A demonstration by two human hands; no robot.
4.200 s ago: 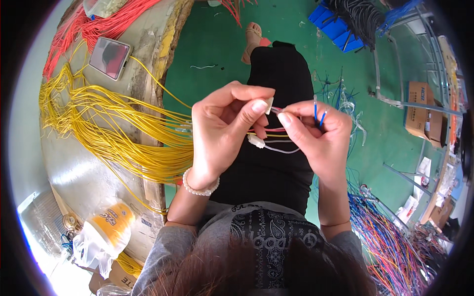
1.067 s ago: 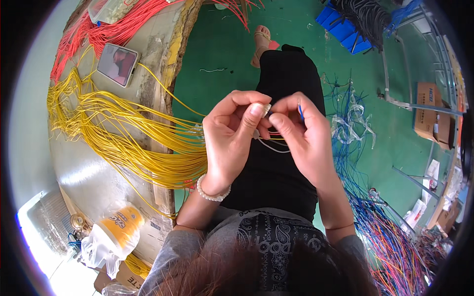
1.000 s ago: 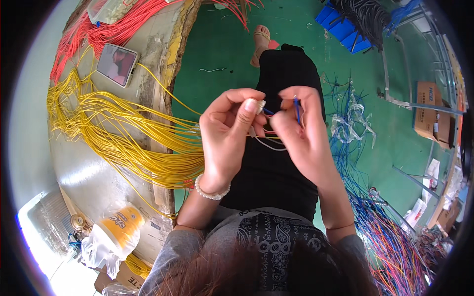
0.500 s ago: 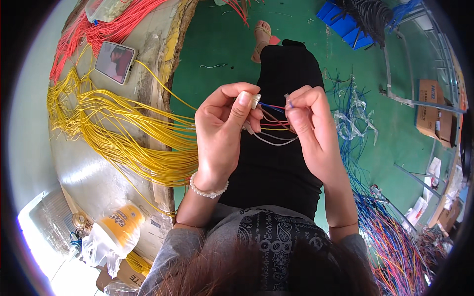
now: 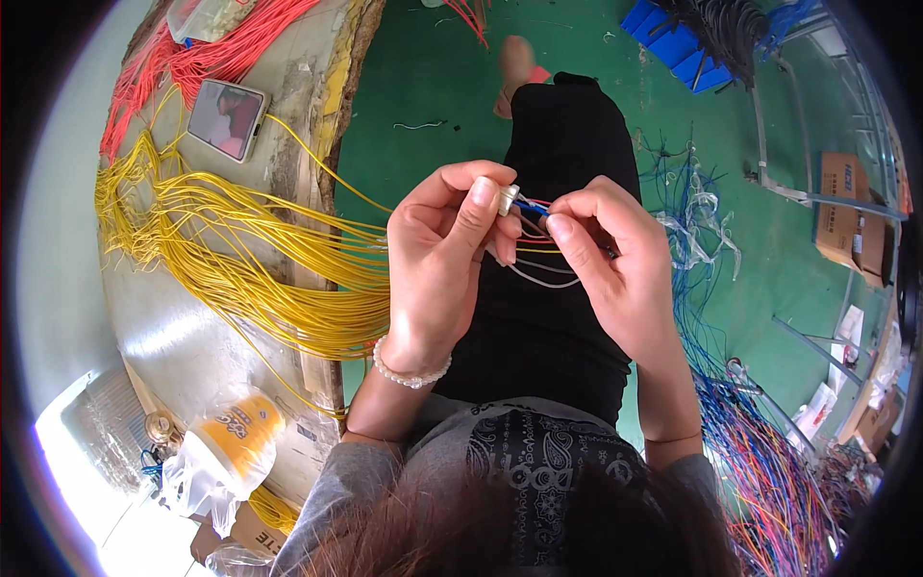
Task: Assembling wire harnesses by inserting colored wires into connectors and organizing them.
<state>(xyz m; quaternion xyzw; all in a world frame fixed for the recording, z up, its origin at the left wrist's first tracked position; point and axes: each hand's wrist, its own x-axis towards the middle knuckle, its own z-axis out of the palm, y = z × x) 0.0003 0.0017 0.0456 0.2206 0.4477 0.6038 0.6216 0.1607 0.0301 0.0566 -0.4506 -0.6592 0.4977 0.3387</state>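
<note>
My left hand point(image 5: 437, 255) pinches a small white plastic connector point(image 5: 508, 199) between thumb and fingertips. Thin blue, red and grey wires run out of the connector's right side toward my right hand point(image 5: 615, 255). The thumb and forefinger of that hand are closed on a blue wire point(image 5: 535, 207) close to the connector. A grey wire point(image 5: 543, 283) loops below, between the two hands. Both hands are above my black-clad lap point(image 5: 567, 144). The wire ends inside the connector are hidden.
Bundled yellow wires point(image 5: 260, 279) spread over the worktable point(image 5: 221, 356) at left, beside a phone point(image 5: 228, 120) and red wires point(image 5: 226, 62). A bagged yellow cup point(image 5: 236, 442) stands lower left. Coloured wires point(image 5: 760, 452) hang at right. Blue bins point(image 5: 673, 53) and a cardboard box point(image 5: 851, 216) lie beyond.
My right hand has come left and its fingers now close on the blue wire nearer the connector. My left hand has shifted slightly right, still holding the connector.
</note>
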